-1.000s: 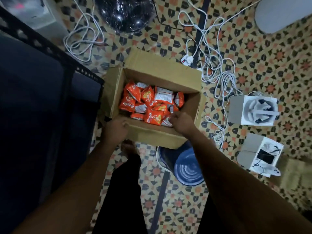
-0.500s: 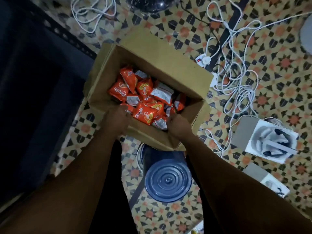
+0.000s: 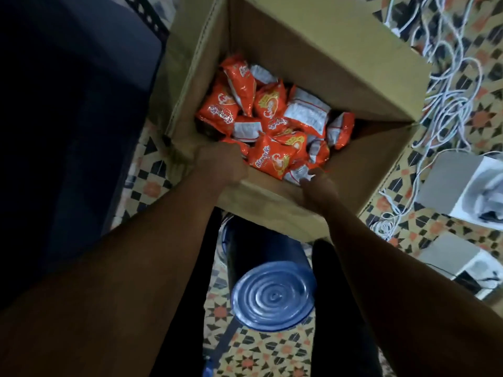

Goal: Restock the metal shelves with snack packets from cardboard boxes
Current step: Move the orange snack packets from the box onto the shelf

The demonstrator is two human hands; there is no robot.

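Orange snack packets [image 3: 272, 159] lie in an open cardboard box [image 3: 313, 50]. Several carry a brand name in curved white script with a cartoon figure beside it, but the lettering is too blurred to read. Other packets show white back panels [image 3: 307, 112] of fine print, also illegible. No other text can be made out.

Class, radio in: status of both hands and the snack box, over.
Left hand and right hand grip cardboard box near rim. Orange snack packets inside. Blue stool below box.
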